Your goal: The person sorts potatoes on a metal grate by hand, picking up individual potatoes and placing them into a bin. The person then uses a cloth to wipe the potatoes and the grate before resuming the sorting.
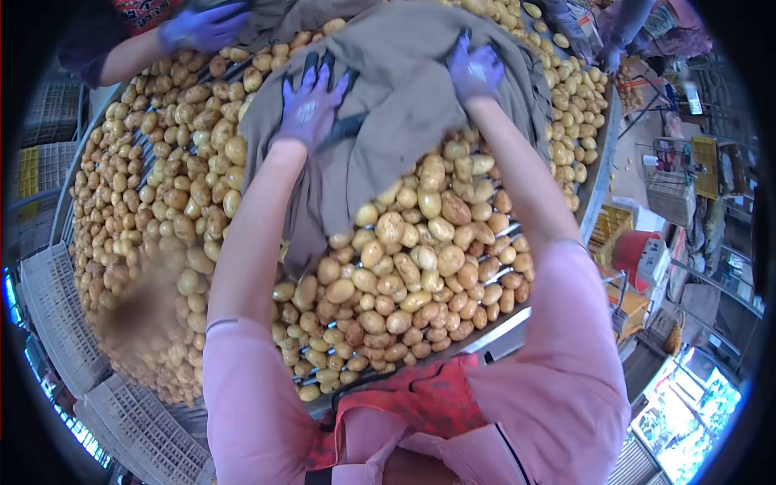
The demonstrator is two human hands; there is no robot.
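Observation:
A large grey cloth (396,97) lies rumpled over a heap of potatoes (404,275). My left hand (309,109), in a purple glove with dark fingertips, rests flat on the left part of the cloth with its fingers spread. Farther right, my right hand (475,73), gloved the same way, presses on the cloth near its far right side, fingers stretched out. Both arms reach forward over the potatoes. Uncovered potatoes lie between my forearms, left of the cloth and along its right edge. What lies under the cloth is hidden.
Metal rollers show through gaps between potatoes, inside a metal rim (594,198). Another person's gloved hand (204,26) is on grey cloth at the upper left; another person's arm (626,32) shows upper right. Pale crates (61,315) stand left; a red bucket (634,257) and yellow crates stand right.

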